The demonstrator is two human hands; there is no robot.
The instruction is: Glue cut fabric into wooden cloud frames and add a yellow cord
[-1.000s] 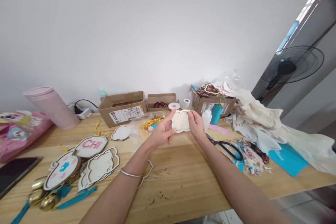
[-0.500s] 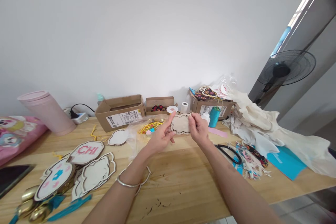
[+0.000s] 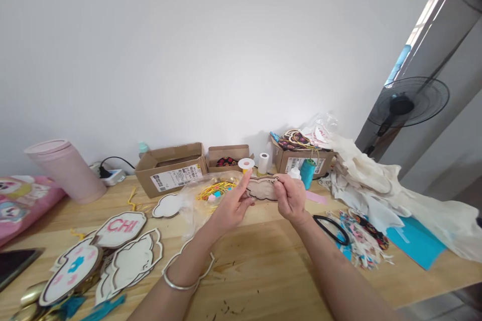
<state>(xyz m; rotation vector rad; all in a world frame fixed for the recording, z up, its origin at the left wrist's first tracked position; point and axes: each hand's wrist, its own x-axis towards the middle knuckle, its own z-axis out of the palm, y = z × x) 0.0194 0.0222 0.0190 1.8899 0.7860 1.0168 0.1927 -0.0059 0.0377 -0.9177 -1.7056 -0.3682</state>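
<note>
The surface [image 3: 271, 261] offers a broad stretch of wood between the forearms, its front edge showing at lower right. Over it, the right hand [image 3: 293, 196], tightly curled, and left hand [image 3: 230, 206], fingers extended, grip opposite ends of a scalloped plaque [image 3: 262, 188], long axis running left to right, face foreshortened.

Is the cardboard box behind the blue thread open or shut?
Open: dark patterned fabric pokes up out of the cardboard box.
</note>
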